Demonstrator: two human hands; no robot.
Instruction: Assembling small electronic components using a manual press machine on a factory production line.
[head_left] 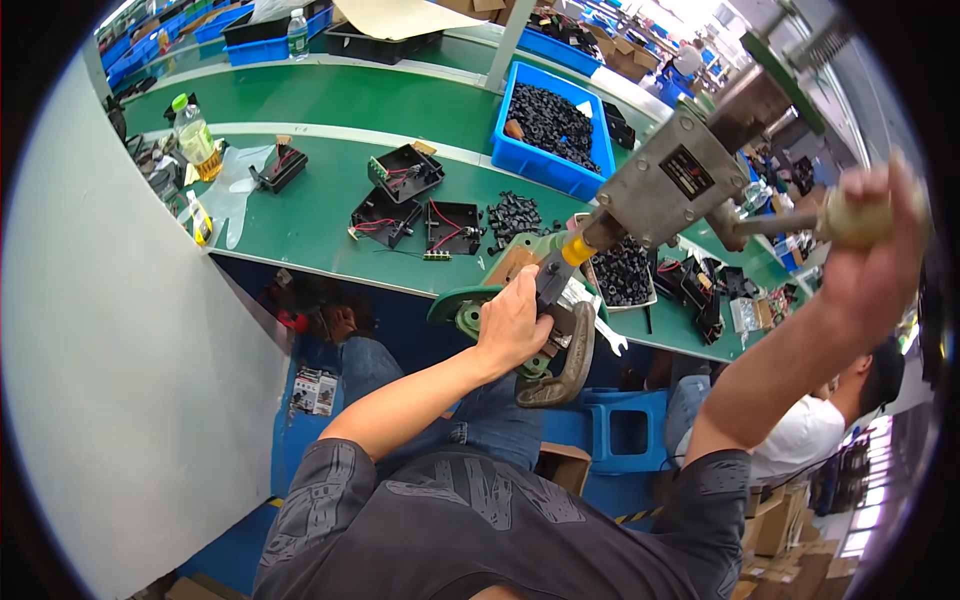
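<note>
A grey metal hand press (660, 185) leans across the right half of the view, its ram ringed in yellow (577, 250). Directly below the ram, my left hand (512, 325) has its fingers closed on a small black plastic part (552, 280) at the press base. My right hand (875, 245) is raised at the far right and wrapped around the pale round knob (852, 218) of the press lever (775, 225). A C-shaped clamp (580, 360) sits at the front of the base, close to my left hand. An open-ended wrench (608, 335) lies beside it.
On the green bench (330, 245) are open black boxes with red wires (455, 228), loose black parts (513, 218) and a white tray of black parts (625, 275). Behind stands a blue bin (553, 170). Bottles (195, 140) stand left. Another person (810, 430) sits right, near a blue stool (628, 430).
</note>
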